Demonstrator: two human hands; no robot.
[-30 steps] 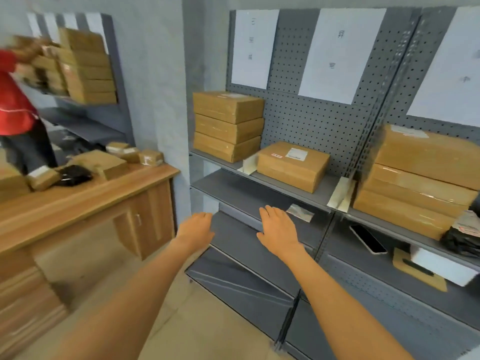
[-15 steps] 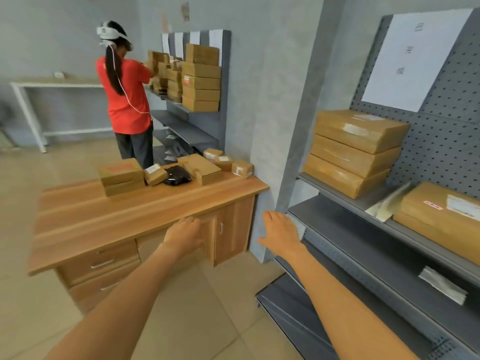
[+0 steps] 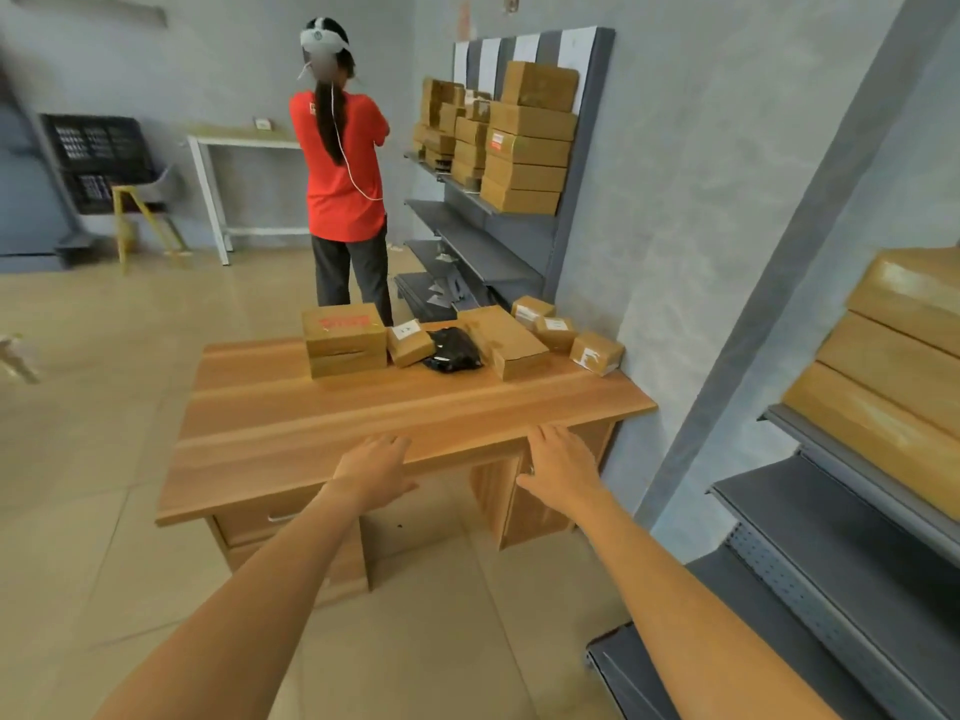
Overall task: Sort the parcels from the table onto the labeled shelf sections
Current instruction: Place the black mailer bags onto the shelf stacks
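A wooden table (image 3: 322,423) stands ahead with several parcels along its far edge: a stack of two brown boxes (image 3: 344,339) with red print, a small labelled box (image 3: 409,344), a black bag parcel (image 3: 453,349), a long flat box (image 3: 503,341) and small boxes (image 3: 596,353) at the right. My left hand (image 3: 375,469) and my right hand (image 3: 560,464) hover empty near the table's front edge, fingers relaxed. The grey shelf (image 3: 831,517) with stacked brown parcels (image 3: 883,376) is at my right.
A person in a red shirt (image 3: 340,163) stands behind the table, facing a second grey shelf (image 3: 483,236) stacked with boxes. A white table (image 3: 228,148), a yellow-legged chair (image 3: 140,200) and black crates (image 3: 98,158) stand at the back left. Tiled floor lies to the left.
My view has turned left from the shelf to the table. Both empty hands have moved with it and now reach toward the table's front edge.
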